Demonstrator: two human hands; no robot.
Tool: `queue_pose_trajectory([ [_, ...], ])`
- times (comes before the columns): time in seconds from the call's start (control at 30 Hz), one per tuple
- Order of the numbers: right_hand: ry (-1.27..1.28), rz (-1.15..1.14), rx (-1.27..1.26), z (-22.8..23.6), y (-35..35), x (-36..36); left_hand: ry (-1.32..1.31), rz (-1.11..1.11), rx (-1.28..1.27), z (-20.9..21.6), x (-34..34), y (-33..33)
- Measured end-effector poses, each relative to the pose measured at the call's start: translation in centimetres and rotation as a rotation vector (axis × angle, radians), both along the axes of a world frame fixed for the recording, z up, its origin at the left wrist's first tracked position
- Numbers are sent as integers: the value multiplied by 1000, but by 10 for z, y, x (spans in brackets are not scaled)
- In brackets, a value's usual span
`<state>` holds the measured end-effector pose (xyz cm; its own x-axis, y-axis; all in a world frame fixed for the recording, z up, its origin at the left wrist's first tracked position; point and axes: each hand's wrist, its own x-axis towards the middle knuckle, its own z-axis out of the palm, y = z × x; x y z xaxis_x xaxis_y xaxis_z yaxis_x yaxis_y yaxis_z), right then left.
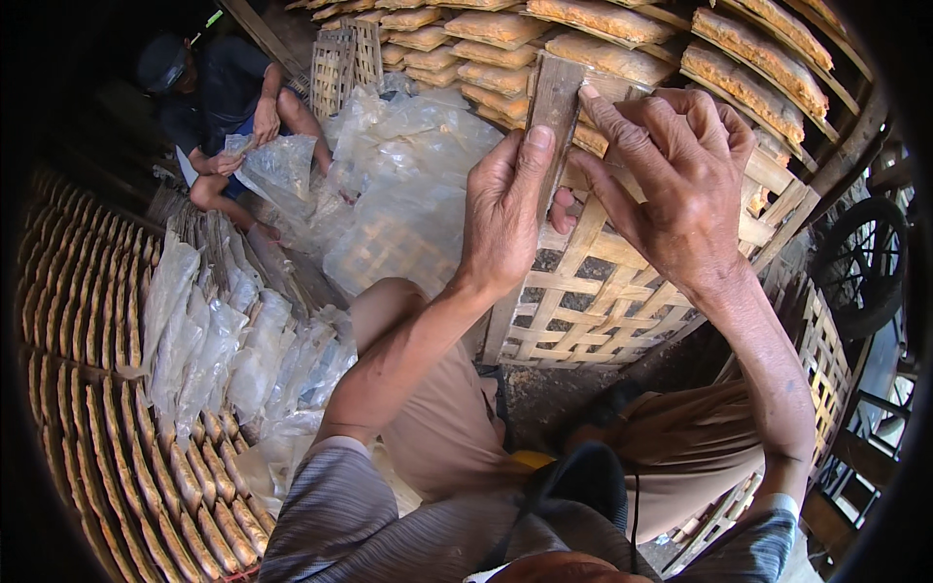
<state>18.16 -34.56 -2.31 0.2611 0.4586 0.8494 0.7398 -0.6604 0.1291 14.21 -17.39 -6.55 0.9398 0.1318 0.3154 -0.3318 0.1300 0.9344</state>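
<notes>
Left hand (505, 209) on panel (622, 291), dark floor (556, 398)

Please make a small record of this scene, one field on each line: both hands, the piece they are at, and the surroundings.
Left grip: thumb on a wooden bar, one fingertip showing past the bar's other side
Right grip: index fingertip at the bar's upper end; contact of the other fingers is unclear
Piece: woven panel of crossing pale strips, with the bar along its left side
Ahead: stacked orange-brown slabs
Ahead left: crumpled clear plastic sheets; co-worker, seated
Right: black wheel
</notes>
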Motion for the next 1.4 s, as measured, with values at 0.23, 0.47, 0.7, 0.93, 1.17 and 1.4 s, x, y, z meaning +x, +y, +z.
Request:
queue_pose_trajectory([
  [0.23, -145, 31, -77, -16, -1, 9, -17, 11, -35, 5, 1, -3],
  [0.47, -94, 62, 72, 15, -64, 12, -17, 191, 1, -2, 9, 21],
  [0.7, 875, 27, 745, -40, -119, 29, -19, 272, -142, 2, 22, 58],
  [0.93, 1048, 240, 1147, -72, -124, 52, -25, 42, -124, 7, 20, 58],
  [1.17, 1022, 242, 1203, -70, -158, 58, 212, -225, 250, -2, 20, 75],
  [1.4, 963, 225, 1245, -66, -161, 52, 57, -70, 295, -15, 26, 68],
])
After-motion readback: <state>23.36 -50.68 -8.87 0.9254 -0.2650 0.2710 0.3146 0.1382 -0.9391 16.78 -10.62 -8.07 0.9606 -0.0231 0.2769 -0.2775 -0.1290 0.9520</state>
